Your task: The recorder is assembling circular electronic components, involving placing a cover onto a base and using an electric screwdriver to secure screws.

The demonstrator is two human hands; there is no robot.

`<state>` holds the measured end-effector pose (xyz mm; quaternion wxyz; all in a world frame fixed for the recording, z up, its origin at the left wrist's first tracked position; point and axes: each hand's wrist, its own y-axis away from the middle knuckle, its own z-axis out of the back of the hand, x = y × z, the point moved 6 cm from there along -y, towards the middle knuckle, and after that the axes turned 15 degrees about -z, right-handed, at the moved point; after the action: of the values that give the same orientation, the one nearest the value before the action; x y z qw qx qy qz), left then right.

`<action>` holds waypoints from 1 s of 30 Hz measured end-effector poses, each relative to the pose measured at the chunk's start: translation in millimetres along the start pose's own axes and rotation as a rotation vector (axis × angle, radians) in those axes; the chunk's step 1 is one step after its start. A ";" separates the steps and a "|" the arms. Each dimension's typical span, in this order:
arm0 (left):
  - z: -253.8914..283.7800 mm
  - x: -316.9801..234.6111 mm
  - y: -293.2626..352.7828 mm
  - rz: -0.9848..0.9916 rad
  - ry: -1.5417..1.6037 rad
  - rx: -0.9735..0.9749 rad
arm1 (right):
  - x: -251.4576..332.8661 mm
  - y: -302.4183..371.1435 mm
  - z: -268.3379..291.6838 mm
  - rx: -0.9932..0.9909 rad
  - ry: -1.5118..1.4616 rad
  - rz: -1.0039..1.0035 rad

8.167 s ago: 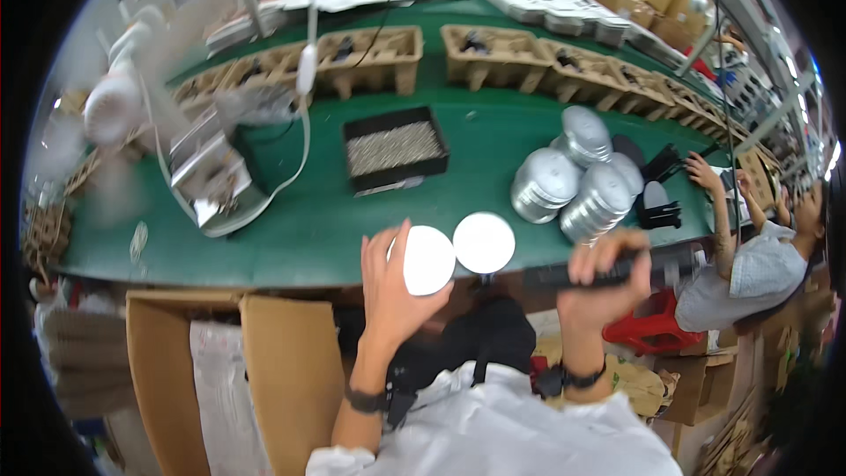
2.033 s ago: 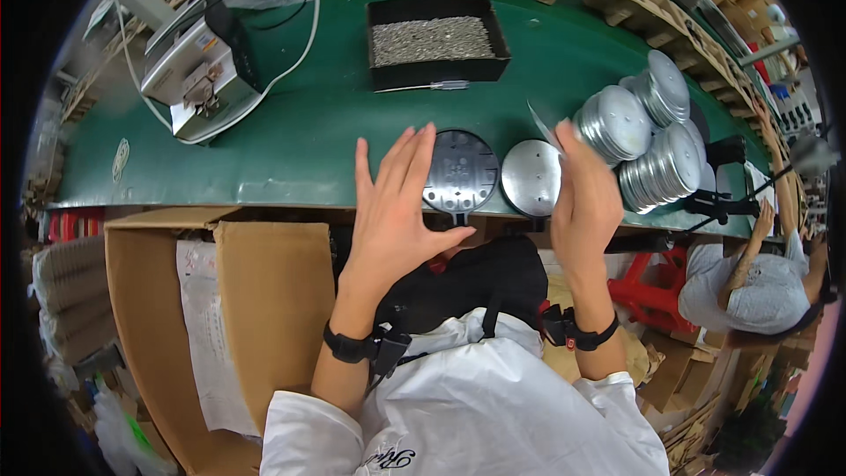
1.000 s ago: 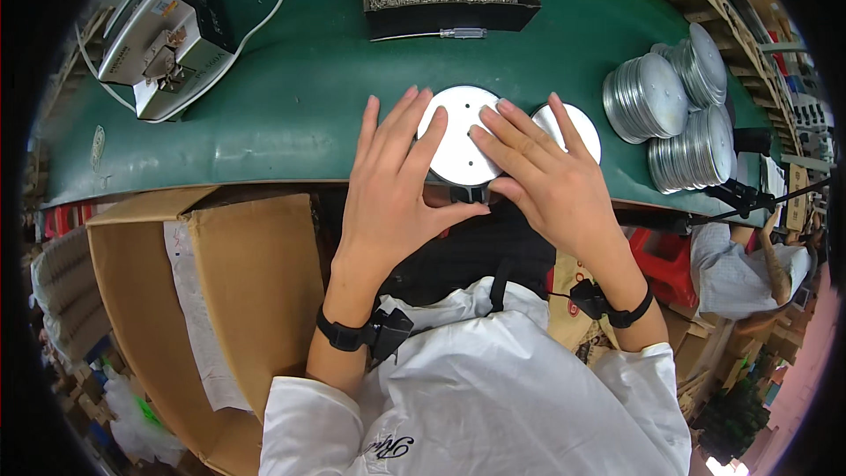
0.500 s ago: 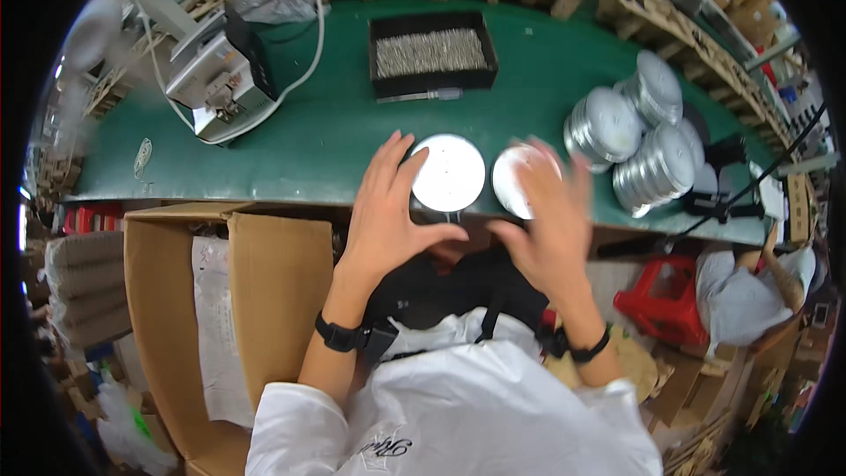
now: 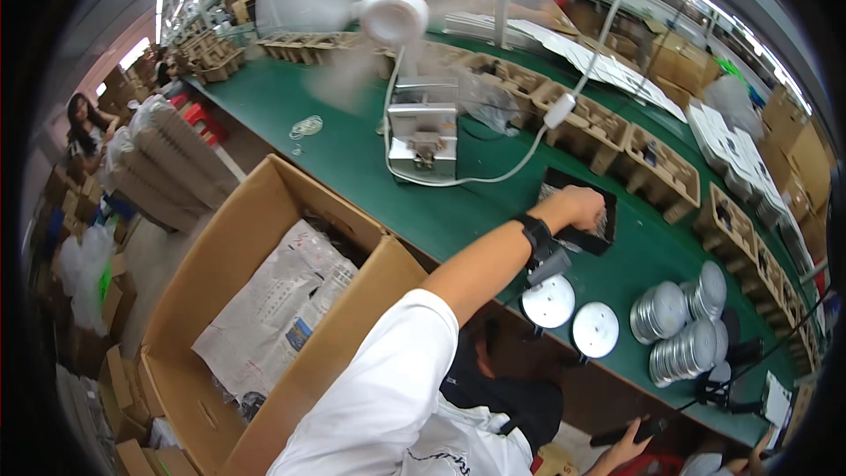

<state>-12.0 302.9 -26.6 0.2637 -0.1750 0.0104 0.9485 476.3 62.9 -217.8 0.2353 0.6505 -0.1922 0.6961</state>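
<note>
My left arm reaches across to the black tray of small metal pieces. Over the tray, my left hand is closed with fingers bent down; whatever it pinches is hidden. Low at the right, my right hand is closed around a dark elongated object whose kind I cannot make out. Two round white-looking discs, a left disc and a right disc, lie side by side at the bench's front edge, just below my left wrist.
Stacks of silver round discs stand right of the two discs. A metal device with a white cable and a blurred fan are farther left. An open cardboard box stands before the bench. Moulded trays line the back.
The view has swung left. My left hand has gone from beside the left disc to the black tray. My right hand has left the right disc and now holds a dark object lower down.
</note>
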 end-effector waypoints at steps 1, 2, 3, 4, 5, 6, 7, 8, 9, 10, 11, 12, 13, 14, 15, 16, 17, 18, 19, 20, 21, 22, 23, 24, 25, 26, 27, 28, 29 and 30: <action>14.8 -4.9 6.5 0.007 0.074 -0.108 | -11.7 12.9 -4.6 0.129 0.032 -0.074; 22.0 -5.7 19.1 0.025 0.157 -0.215 | -19.9 31.4 -6.1 0.269 0.077 -0.152; 25.5 -2.7 26.2 -0.006 0.093 -0.357 | -26.6 38.5 -5.2 0.384 -0.063 -0.052; 27.7 2.3 35.9 0.019 0.081 -0.357 | -20.5 54.8 -12.6 0.502 -0.122 -0.100; 33.7 1.6 46.3 0.024 0.046 -0.420 | -4.8 75.2 -20.7 0.615 -0.189 -0.162; 39.4 1.1 55.2 0.024 0.011 -0.483 | 9.8 91.9 -25.1 0.708 -0.255 -0.212; 37.3 7.2 61.1 0.017 0.000 -0.476 | 23.2 107.3 -28.9 0.798 -0.309 -0.254; 39.8 9.0 64.1 0.027 -0.010 -0.480 | 34.3 118.0 -34.2 0.868 -0.352 -0.281; 42.2 8.0 71.3 0.019 0.001 -0.507 | 41.9 129.7 -39.8 0.946 -0.407 -0.312; 43.9 6.6 78.9 0.013 0.011 -0.534 | 49.1 137.4 -43.7 1.008 -0.444 -0.339; 44.1 3.5 85.2 -0.007 0.024 -0.581 | 56.8 143.3 -45.8 1.055 -0.472 -0.358; 43.2 3.4 87.9 0.015 0.018 -0.545 | 62.6 146.9 -49.9 1.099 -0.496 -0.370; 45.4 -0.8 92.5 -0.013 0.002 -0.619 | 68.4 149.1 -53.2 1.138 -0.521 -0.383; 46.2 -7.3 96.6 -0.048 -0.011 -0.691 | 73.4 148.8 -57.1 1.164 -0.534 -0.387; 42.1 -12.7 98.2 -0.062 -0.016 -0.694 | 75.7 147.9 -58.4 1.175 -0.532 -0.397; 38.4 -20.0 99.0 -0.079 -0.014 -0.697 | 84.9 147.6 -63.0 1.178 -0.516 -0.407; 34.8 -23.9 100.1 -0.096 -0.034 -0.683 | 94.0 150.3 -65.0 1.176 -0.500 -0.416; 31.6 -19.1 102.4 -0.091 -0.024 -0.679 | 101.5 157.0 -66.7 1.171 -0.493 -0.426; 25.6 -10.6 95.8 -0.027 -0.104 -0.619 | 140.0 176.8 -86.8 1.058 -0.427 -0.354; 20.4 0.7 88.4 0.037 -0.183 -0.561 | 160.1 183.8 -96.9 0.947 -0.358 -0.281; 22.2 10.3 90.6 0.052 -0.187 -0.561 | 150.8 172.3 -99.3 0.972 -0.272 -0.317; 23.3 19.8 95.2 0.043 -0.131 -0.615 | 133.4 159.8 -99.4 0.897 -0.235 -0.434; 26.2 23.2 100.9 0.027 -0.078 -0.665 | 119.4 147.6 -94.6 0.877 -0.143 -0.354; 28.9 27.8 103.2 0.025 -0.086 -0.711 | 99.5 134.2 -85.9 0.860 -0.049 -0.277; 32.1 28.0 100.5 0.004 -0.057 -0.732 | 59.2 104.5 -66.5 0.764 0.175 -0.155; 33.6 25.7 96.3 -0.017 -0.027 -0.749 | 29.0 84.3 -46.0 0.662 0.398 -0.041; 30.1 26.0 92.5 -0.028 -0.009 -0.738 | 70.0 103.3 -64.3 0.493 0.689 0.126; 28.1 25.9 89.8 -0.019 -0.002 -0.748 | 54.3 96.3 -58.2 0.478 0.697 0.112; 28.4 25.8 83.1 -0.020 0.008 -0.766 | 33.0 84.1 -52.2 0.553 0.383 -0.067; 29.2 26.9 77.0 -0.013 -0.002 -0.766 | 15.8 75.8 -42.7 0.615 0.058 -0.232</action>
<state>-81.9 253.2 -13.8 0.1851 -0.2600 -0.3462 0.8822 397.0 26.8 -202.5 0.1112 0.6885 0.1092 0.7083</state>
